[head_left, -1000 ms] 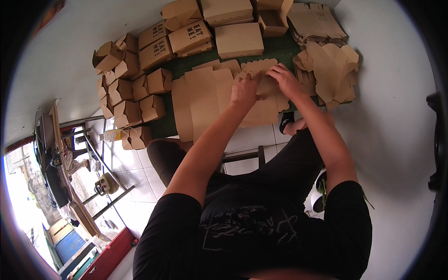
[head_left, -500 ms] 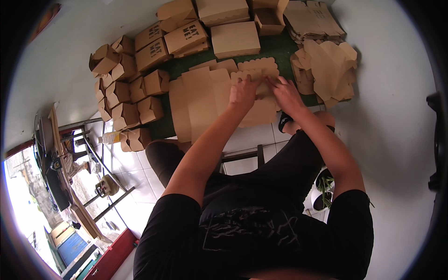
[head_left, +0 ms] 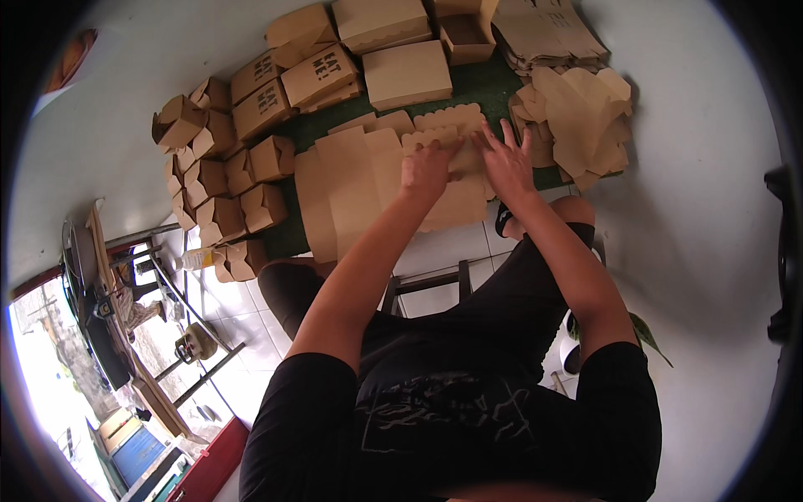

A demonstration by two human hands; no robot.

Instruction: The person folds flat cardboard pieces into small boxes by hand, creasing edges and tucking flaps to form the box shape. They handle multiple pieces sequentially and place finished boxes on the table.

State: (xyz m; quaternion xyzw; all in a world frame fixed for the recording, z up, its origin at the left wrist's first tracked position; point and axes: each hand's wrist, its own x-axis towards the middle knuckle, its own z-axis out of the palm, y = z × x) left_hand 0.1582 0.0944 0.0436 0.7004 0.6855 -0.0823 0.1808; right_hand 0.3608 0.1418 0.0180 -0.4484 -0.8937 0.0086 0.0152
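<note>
A flat brown cardboard box blank (head_left: 463,198) with scalloped edges lies before me, overlapping other flat blanks (head_left: 351,188) to its left. My left hand (head_left: 427,174) is on its scalloped flap, fingers bent over the edge and thumb toward the right; its grip is partly hidden. Just beside it, my right hand (head_left: 508,165) rests on the right part of the same blank with its fingers spread and stretched out.
Folded small boxes (head_left: 219,219) are piled at the left, and larger printed boxes (head_left: 320,77) stand along the back. Stacks of flat cardboard (head_left: 583,121) lie at the right on the green surface (head_left: 288,233). A stool (head_left: 427,284) stands between my legs.
My right hand's fingers have gone from bent at the flap to spread flat. My left hand stays on the flap. The whole view has shifted slightly.
</note>
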